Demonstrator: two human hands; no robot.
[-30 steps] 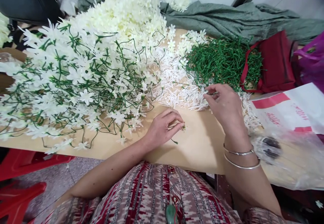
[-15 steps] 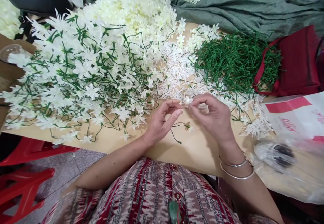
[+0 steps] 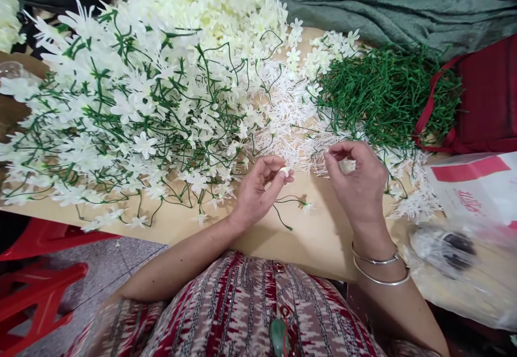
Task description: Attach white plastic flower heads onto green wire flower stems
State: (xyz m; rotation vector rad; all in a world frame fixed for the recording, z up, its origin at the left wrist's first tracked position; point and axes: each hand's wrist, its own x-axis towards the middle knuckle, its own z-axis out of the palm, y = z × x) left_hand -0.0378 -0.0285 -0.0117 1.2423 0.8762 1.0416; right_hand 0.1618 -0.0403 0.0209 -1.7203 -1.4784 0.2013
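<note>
Between the thumb and fingers of my left hand (image 3: 256,195) is a small white artificial flower (image 3: 286,171), partly covered by the fingertips. My right hand (image 3: 359,187) is apart from it, thumb and forefinger closed together at the edge of a heap of thin white stamens (image 3: 285,98). Anything in that pinch is too small to make out. On the table below the hands lies a loose green stem piece (image 3: 288,201) with a small pale tip. A big pile of white flowers on green stems (image 3: 137,109) spreads to the left.
Cream blossoms (image 3: 234,7) are heaped at the back, before a grey-green cloth (image 3: 388,7). Green plastic stems (image 3: 383,93) lie beside a dark red bag (image 3: 490,93). Plastic bags (image 3: 470,184) cover the right side. Red stools (image 3: 44,292) stand at lower left.
My hands have come apart. The right hand has moved right, away from the flower, which now sits in my left fingers. The view has shifted slightly.
</note>
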